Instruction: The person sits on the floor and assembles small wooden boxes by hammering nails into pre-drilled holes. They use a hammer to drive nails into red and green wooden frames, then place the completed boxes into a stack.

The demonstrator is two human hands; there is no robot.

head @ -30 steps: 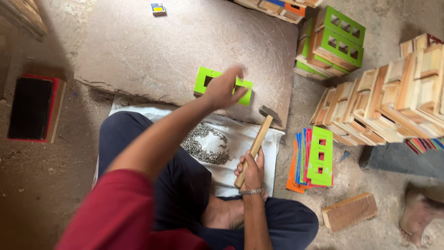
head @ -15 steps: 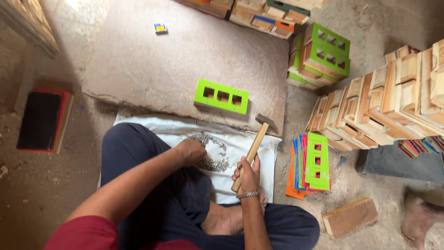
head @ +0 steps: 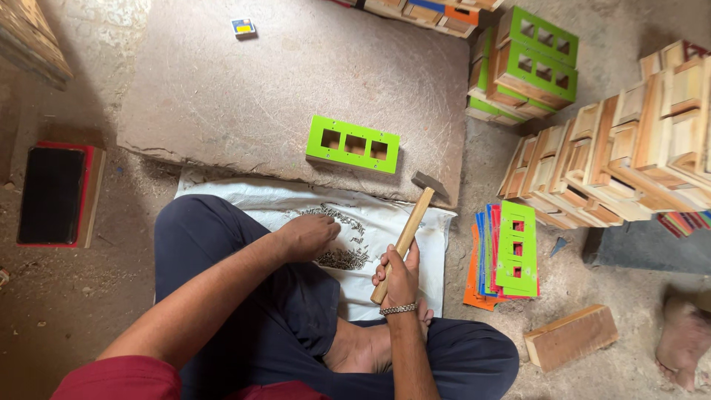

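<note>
I sit cross-legged on the ground. My right hand grips the wooden handle of a hammer, whose metal head points up toward the stone slab. My left hand rests fingers-down on a pile of small nails spread over a white sack in front of my knees. Whether the fingers pinch any nails is hidden. A green panel with three square holes lies flat on the grey stone slab just beyond the sack.
Stacks of wooden box frames and green-faced boxes stand at the right. Coloured panels lie beside my right knee, with a wooden block nearer. Another person's foot shows at the right edge. A black-and-red pad lies at left.
My left hand let go of the green panel on the slab and drew back to the nail pile. The hammer hand stayed almost still.
</note>
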